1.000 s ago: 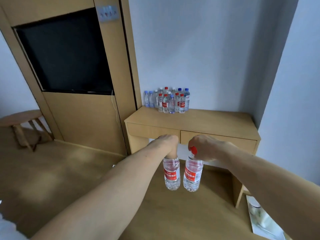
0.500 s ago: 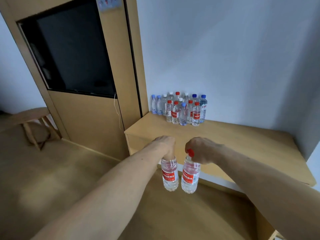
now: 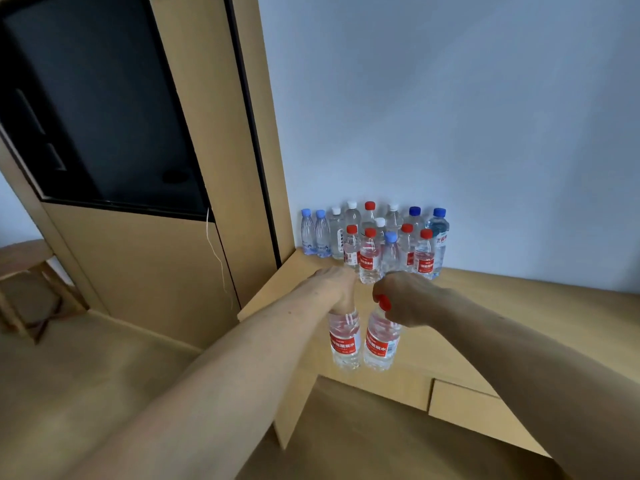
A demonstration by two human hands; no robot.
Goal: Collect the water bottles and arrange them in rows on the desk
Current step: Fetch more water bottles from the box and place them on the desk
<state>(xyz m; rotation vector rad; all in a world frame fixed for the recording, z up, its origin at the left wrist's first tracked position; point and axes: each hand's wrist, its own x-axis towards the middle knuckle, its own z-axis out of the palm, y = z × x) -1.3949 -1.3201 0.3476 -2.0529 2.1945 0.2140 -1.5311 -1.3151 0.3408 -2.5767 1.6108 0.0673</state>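
Head view, left hand gripping clear plastic bottle, right hand pinching red-capped bottle

wall pale grey-blue, 12 to 3 o'clock | wood panel light, holding a dark screen, 9 to 11 o'clock | stool wooden, 9 o'clock | floor tan, 7 o'clock | desk light wood with drawer, 4 o'clock
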